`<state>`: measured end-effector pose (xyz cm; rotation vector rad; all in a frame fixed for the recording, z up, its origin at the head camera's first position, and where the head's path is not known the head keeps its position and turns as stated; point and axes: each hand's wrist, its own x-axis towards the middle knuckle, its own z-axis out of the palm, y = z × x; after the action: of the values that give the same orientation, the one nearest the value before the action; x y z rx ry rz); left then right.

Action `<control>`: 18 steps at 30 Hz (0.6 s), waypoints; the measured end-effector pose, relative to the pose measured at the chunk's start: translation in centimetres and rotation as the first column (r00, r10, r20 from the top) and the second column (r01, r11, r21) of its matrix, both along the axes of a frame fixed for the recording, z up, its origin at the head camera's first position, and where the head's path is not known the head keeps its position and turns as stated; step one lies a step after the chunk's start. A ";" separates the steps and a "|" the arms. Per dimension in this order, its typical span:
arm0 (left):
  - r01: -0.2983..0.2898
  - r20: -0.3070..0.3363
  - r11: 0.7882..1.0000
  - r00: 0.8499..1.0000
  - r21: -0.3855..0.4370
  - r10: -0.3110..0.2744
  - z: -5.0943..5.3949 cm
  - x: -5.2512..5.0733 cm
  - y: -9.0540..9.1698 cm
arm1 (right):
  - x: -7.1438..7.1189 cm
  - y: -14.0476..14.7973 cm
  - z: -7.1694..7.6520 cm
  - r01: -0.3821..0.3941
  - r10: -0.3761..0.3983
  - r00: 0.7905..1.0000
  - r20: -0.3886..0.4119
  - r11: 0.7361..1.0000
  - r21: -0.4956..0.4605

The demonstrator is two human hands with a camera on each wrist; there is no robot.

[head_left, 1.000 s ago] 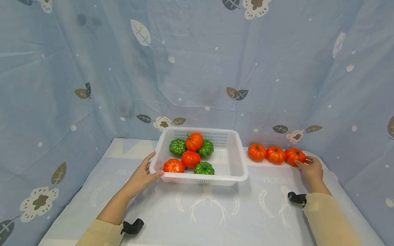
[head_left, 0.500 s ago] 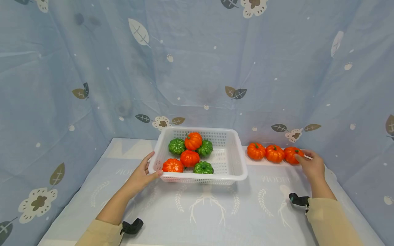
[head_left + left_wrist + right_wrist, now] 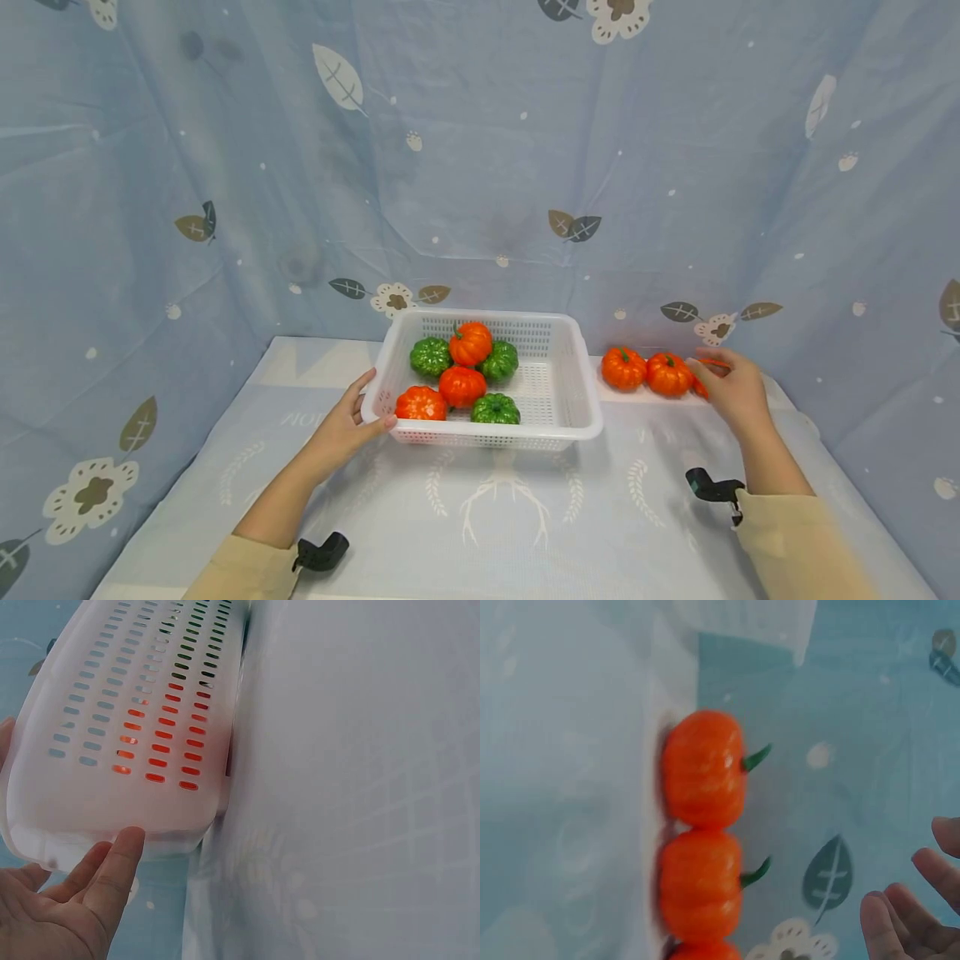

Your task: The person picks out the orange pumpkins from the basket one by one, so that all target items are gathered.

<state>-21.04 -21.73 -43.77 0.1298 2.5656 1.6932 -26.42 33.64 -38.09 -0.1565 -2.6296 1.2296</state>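
A white perforated basket (image 3: 577,392) holds small orange-red pumpkins (image 3: 462,387) and green pumpkins (image 3: 495,409). My left hand (image 3: 341,433) holds its left end, thumb at the front rim and fingers along the end wall. Through the slots of the basket (image 3: 90,787), orange and green show in the left wrist view. To the right of the basket, three orange pumpkins stand in a row along the back edge. My right hand (image 3: 735,392) hovers over the rightmost one, largely hiding it. In the right wrist view, the right hand (image 3: 915,915) has its fingers spread, holding nothing, beside the row's pumpkins (image 3: 703,769).
A patterned blue curtain (image 3: 480,167) rises directly behind the table. The pale table cloth (image 3: 525,525) lies in front of the basket and the row. A black wrist device (image 3: 322,552) sits below each hand.
My right hand has left the rightmost pumpkin's side, risen slightly and shifted left over it. The pumpkins in the row keep their places, and the left hand stays on the basket.
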 end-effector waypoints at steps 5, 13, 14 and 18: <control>0.005 -0.001 1.000 1.000 0.014 -0.005 -0.1 -0.1 0.0 | 0.2 -2.4 1.4 -0.079 0.081 0.996 -0.037 0.996 0.034; 0.001 0.006 1.000 1.000 0.023 -0.001 -0.1 -0.1 0.0 | -0.7 -6.9 3.3 -0.215 0.216 0.974 -0.070 0.976 0.026; 0.001 0.005 1.000 1.000 0.019 -0.001 -0.1 -0.1 0.0 | -0.9 -7.4 3.5 -0.232 0.232 0.970 -0.077 0.973 0.020; 0.001 0.001 1.000 1.000 0.016 -0.001 -0.1 -0.1 -0.1 | -2.0 -9.5 4.1 -0.294 0.293 0.953 -0.078 0.956 0.001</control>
<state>-21.15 -21.80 -43.86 0.1309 2.5512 1.7125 -28.41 24.12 -34.04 0.2867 -2.6468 1.3074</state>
